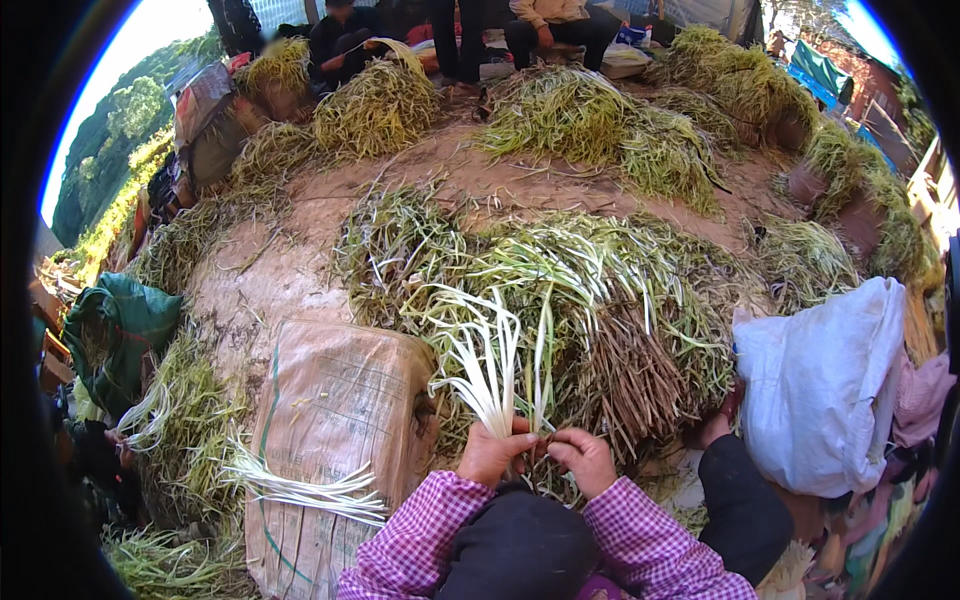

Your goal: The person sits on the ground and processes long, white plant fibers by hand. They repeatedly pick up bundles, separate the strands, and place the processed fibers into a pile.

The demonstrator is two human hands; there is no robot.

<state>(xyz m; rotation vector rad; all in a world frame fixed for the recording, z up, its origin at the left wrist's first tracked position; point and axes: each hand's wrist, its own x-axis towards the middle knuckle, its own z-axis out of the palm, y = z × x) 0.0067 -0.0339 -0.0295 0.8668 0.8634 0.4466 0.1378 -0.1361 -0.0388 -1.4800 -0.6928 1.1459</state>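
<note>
My left hand (489, 454) is closed around a bunch of peeled white stalks (489, 375), which fan upward and droop at their tips. Close beside it, my right hand (586, 459) pinches the lower end of a single yellow-green stalk (541, 367). The fingertips of both hands almost meet there. Beyond my hands lies a heap of unpeeled stalks (630, 367) with brown lower ends and green and white tops. To the left, a small bundle of white stalks (307, 487) rests on a flattened woven sack (337, 405) that bears writing.
A full white sack (817, 382) stands at the right, beside my bent leg (742, 487). A green sack (120, 337) is at the left. Piles of green trimmings (562, 112) lie across the earthen floor (307, 232). Other people (559, 26) sit and stand at the back.
</note>
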